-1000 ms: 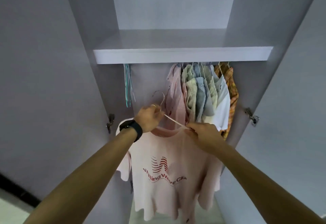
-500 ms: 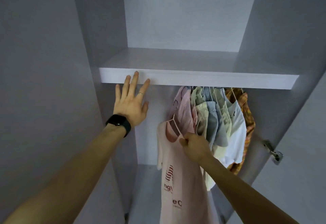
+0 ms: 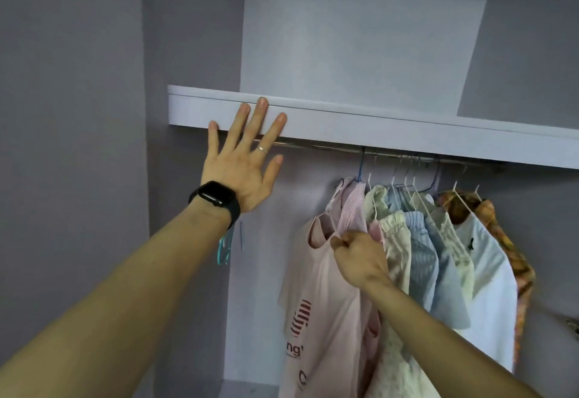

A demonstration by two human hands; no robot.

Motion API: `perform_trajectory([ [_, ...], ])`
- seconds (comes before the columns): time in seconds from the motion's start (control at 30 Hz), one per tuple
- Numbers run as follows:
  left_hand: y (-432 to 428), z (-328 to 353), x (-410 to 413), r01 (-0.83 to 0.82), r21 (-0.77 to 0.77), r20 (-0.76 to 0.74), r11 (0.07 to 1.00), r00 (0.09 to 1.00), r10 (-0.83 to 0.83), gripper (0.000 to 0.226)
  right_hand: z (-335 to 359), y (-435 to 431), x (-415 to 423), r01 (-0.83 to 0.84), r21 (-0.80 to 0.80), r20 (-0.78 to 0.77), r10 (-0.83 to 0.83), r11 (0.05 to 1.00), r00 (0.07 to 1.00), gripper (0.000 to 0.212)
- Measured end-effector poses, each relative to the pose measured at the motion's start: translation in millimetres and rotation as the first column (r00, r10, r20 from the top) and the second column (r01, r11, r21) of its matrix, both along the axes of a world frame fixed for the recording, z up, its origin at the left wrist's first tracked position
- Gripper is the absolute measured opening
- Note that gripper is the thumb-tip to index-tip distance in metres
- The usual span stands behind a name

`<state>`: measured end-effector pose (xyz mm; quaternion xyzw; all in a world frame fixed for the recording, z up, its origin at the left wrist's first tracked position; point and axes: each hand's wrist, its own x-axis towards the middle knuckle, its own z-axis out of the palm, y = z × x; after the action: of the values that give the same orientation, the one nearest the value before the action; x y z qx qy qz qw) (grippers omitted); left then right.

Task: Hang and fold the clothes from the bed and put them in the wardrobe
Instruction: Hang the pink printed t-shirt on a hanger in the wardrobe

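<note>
A pale pink T-shirt point(image 3: 319, 297) with red lettering hangs on a thin white hanger point(image 3: 330, 206), edge-on to me, at the left end of the row. My right hand point(image 3: 360, 256) pinches the hanger and fabric at the shirt's neckline. Whether the hook sits on the metal rail point(image 3: 329, 146) is hidden behind the neighbouring striped pink shirt point(image 3: 352, 209). My left hand point(image 3: 242, 159), a black watch on its wrist, lies flat with straight spread fingers on the front edge of the wardrobe shelf point(image 3: 407, 134).
Several hung garments point(image 3: 438, 241) fill the rail to the right: cream, light blue, white, orange patterned. Spare turquoise hangers point(image 3: 225, 250) hang at the left behind my forearm. The rail between them and the clothes is bare. A door hinge point(image 3: 573, 324) sits at the right edge.
A second ago both hands held the shirt facing me. My left hand let go and rose to the shelf edge; my right hand turned the shirt edge-on and lifted it beside the hung clothes.
</note>
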<state>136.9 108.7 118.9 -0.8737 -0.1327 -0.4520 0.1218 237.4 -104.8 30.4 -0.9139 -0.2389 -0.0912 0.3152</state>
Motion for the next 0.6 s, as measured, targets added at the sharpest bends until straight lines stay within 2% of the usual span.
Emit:
perform_trajectory([
  [0.2,12.1,-8.3,8.3,0.012,0.025,0.066,1.000,0.998,-0.013,0.063,30.5,30.8,37.3,0.110,0.122,0.138,-0.127,0.986,0.982,0.026],
  [0.33,16.1,-10.3,14.0,0.019,0.042,0.101,0.999,0.995,-0.023,0.063,47.1,56.3,57.1,0.132,0.104,0.231,-0.153,0.986,0.961,0.019],
  [0.47,13.4,-13.4,20.0,0.019,0.047,0.122,0.999,0.992,-0.024,0.064,38.9,76.1,77.3,0.219,-0.006,0.193,-0.214,0.976,0.958,0.035],
  [0.57,14.5,-8.8,20.8,0.014,0.032,0.133,0.999,0.991,-0.018,0.066,27.0,85.7,75.0,0.187,-0.055,0.150,-0.177,0.981,0.973,0.034],
  [0.6,14.7,-7.2,17.7,0.005,0.010,0.100,1.000,0.995,-0.006,0.066,23.9,86.3,69.3,0.167,-0.090,0.080,-0.160,0.982,0.984,0.038],
])
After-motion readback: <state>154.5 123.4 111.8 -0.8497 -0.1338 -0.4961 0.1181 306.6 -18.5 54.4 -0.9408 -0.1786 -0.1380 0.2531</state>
